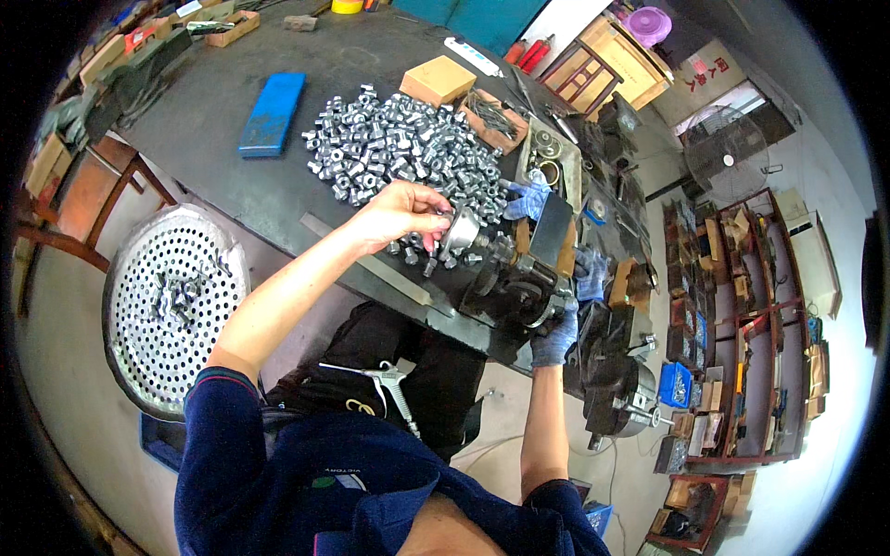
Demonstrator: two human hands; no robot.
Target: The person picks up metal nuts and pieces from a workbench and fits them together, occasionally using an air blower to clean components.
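Observation:
My left hand (406, 215), bare, has its fingers pinched at the open face of a shiny round metal head (462, 230). Whatever lies between the fingertips is hidden. The head sits at the left end of a dark metal bench fixture (521, 285) near the table's front edge. On that fixture's right end my right hand (556, 335), in a blue-grey glove, is closed round a dark handwheel (536, 310); its fingers are partly covered. Beyond my left hand spreads a heap of shiny metal hex fittings (394, 144), a few of them lying just under the round head.
A blue flat box (273, 113) and a cardboard box (438, 81) flank the heap. Blue gloves (528, 196) lie past the fixture. At left stands a perforated round metal tray (176, 343) with several fittings. An air blow gun (389, 378) hangs at my lap. Shelves (742, 343) stand right.

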